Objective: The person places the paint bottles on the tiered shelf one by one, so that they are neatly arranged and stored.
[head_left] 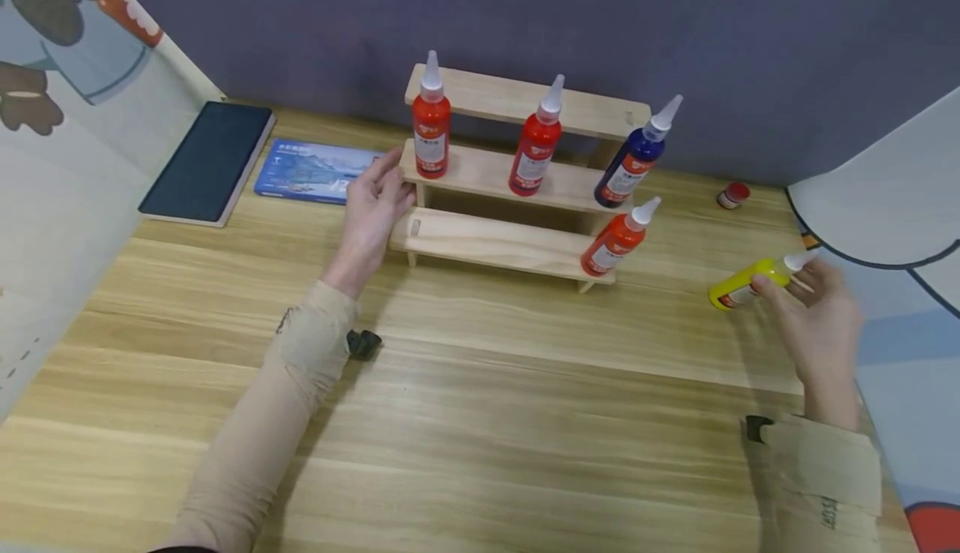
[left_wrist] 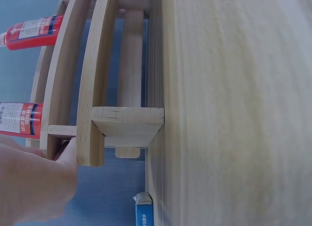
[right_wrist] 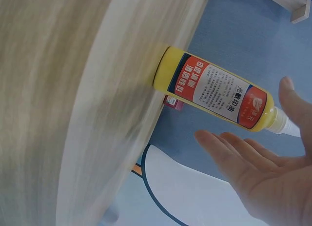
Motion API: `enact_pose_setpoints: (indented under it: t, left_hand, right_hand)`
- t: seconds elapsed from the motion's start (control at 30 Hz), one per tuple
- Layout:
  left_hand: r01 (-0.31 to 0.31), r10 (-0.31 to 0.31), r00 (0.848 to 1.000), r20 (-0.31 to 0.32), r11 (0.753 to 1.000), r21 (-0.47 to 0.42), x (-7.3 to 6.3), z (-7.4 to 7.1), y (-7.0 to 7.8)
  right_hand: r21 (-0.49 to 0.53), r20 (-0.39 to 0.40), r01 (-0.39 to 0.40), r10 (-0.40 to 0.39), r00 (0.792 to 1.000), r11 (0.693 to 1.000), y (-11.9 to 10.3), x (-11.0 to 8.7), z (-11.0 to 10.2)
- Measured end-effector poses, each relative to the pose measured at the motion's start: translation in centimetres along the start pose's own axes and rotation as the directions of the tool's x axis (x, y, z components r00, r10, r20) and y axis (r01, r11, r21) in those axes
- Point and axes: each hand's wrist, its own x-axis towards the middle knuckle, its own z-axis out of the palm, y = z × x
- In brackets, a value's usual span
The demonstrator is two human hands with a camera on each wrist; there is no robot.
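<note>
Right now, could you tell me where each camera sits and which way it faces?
Head: above the table, looking forward and down at the wooden rack; both forearms and hands show.
Left wrist: beside the left hand, facing the rack's end.
Right wrist: by the right hand, facing the yellow bottle.
Shared: head and right wrist both show that bottle.

The head view looks down from above and sees the whole surface (head_left: 480, 386). The left wrist view sits very close to the rack (left_wrist: 97, 89), tipped sideways. The right wrist view sits close to the yellow bottle (right_wrist: 214, 96). The head view shows the rack (head_left: 495, 240) and the bottle (head_left: 742, 284) too.
</note>
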Motion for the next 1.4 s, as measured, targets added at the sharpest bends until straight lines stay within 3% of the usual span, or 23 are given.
enact_pose_setpoints:
  t: [0.97, 1.4]
  left_hand:
    - [0.000, 0.000, 1.000, -0.008, 1.000, 0.007, 0.17, 0.00, -0.27]
    - [-0.020, 0.020, 1.000, 0.003, 0.999, 0.031, 0.20, -0.07, -0.36]
  right_hand:
    - [0.000, -0.001, 0.036, -0.036, 0.999, 0.999, 0.44, -0.05, 0.31]
    - [0.050, 0.054, 0.069, -0.071, 0.996, 0.996, 0.62, 0.06, 0.91]
